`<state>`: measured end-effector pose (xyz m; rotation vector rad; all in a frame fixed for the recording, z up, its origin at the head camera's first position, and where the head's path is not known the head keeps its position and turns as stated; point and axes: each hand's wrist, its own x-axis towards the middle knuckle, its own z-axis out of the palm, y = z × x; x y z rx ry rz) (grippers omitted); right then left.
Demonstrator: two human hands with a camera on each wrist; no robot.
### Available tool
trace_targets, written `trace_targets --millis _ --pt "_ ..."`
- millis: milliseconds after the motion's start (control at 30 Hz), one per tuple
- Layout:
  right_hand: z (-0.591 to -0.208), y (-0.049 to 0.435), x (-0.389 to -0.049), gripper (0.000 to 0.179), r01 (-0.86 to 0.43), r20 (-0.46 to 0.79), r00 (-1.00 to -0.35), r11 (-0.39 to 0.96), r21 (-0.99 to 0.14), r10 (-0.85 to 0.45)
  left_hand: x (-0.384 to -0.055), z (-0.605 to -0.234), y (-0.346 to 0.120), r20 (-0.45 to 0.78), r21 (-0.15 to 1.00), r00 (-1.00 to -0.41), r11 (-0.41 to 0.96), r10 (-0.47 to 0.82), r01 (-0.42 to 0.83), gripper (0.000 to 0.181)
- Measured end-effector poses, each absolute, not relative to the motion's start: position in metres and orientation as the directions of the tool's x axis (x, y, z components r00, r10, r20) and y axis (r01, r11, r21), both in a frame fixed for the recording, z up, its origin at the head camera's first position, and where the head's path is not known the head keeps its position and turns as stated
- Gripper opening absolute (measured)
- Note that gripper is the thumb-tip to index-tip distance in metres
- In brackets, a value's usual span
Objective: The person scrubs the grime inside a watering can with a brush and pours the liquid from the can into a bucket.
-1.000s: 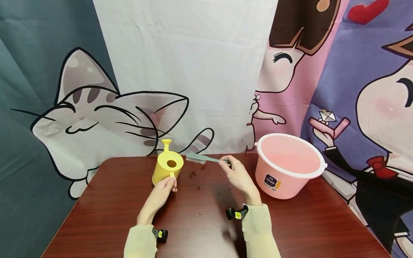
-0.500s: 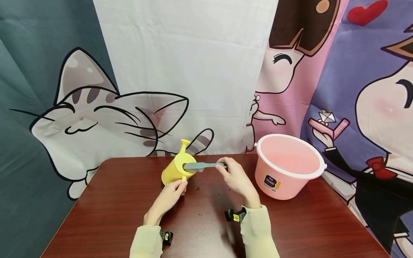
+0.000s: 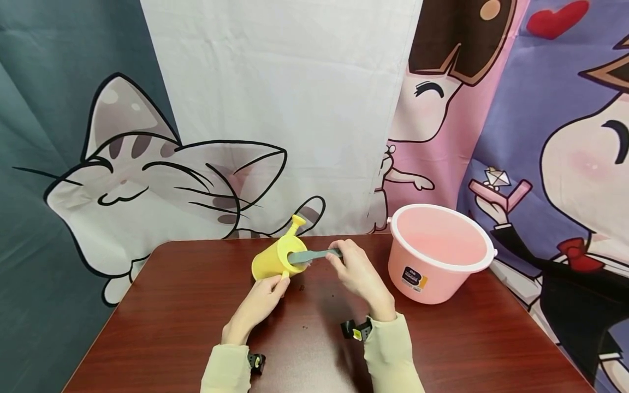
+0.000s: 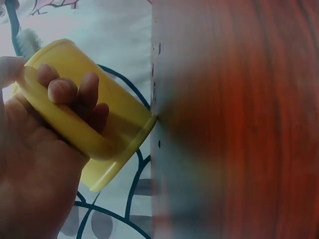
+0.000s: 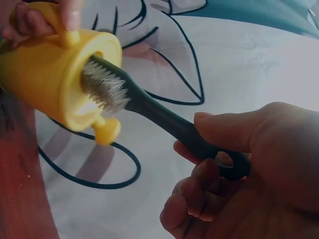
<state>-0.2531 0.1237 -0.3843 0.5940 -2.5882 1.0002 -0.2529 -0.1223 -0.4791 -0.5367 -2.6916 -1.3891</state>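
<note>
A smooth yellow watering can (image 3: 269, 263), cylindrical with a rounded loop handle, tilts above the wood-grained table (image 3: 172, 311), mouth toward the person's right. The left hand (image 3: 259, 300) curls its fingers around that loop. The right hand (image 3: 357, 270), thumb uppermost, pinches the slim, holed handle of a white-bristled scrub brush (image 5: 162, 113), its head partly inside the opening.

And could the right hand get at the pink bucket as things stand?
Probably yes: nothing visible stands between the right hand and the pink bucket beside it, though that hand holds the brush, so gripping might mean putting that down.
</note>
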Motion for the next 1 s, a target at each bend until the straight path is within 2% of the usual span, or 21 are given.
trace_targets --millis 400,633,1000 --pt "-0.405 0.102 -0.263 0.006 -0.527 0.437 -0.840 0.673 -0.519 -0.321 -0.253 -0.480 -0.111 0.213 0.771 -0.925 0.527 0.315 0.357 0.039" --pt "-0.417 0.091 -0.265 0.012 -0.553 0.440 -0.822 0.693 -0.463 -0.362 -0.252 -0.480 -0.108 0.230 0.750 -0.915 0.538 0.332 0.384 0.039" --pt "-0.428 0.084 -0.268 0.013 -0.532 0.443 -0.830 0.723 -0.442 -0.339 -0.250 -0.477 -0.105 0.225 0.725 -0.911 0.565 0.345 0.393 0.037"
